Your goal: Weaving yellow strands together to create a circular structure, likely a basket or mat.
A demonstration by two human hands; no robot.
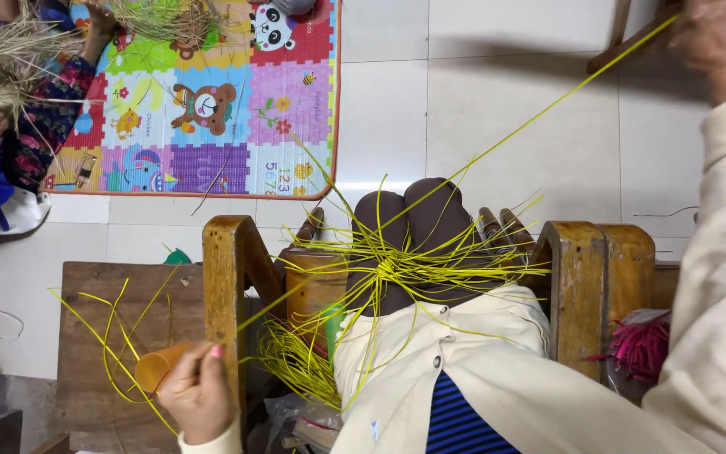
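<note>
The floor [481,109] is made of big pale tiles with thin lines between them. Light makes a bright spot on one tile near the mat. A soft play mat [237,109] lies on the floor at the top left. It has many colours, with squares of pink, green, purple and yellow, and pictures of a bear and a panda. A brown wooden chair [586,286] stands in the middle, with thick posts on both sides. Beside it on the left is a dark wooden board [90,336], flat and worn. Dark legs of another chair [623,38] show at the top right, with a shadow under them.
</note>
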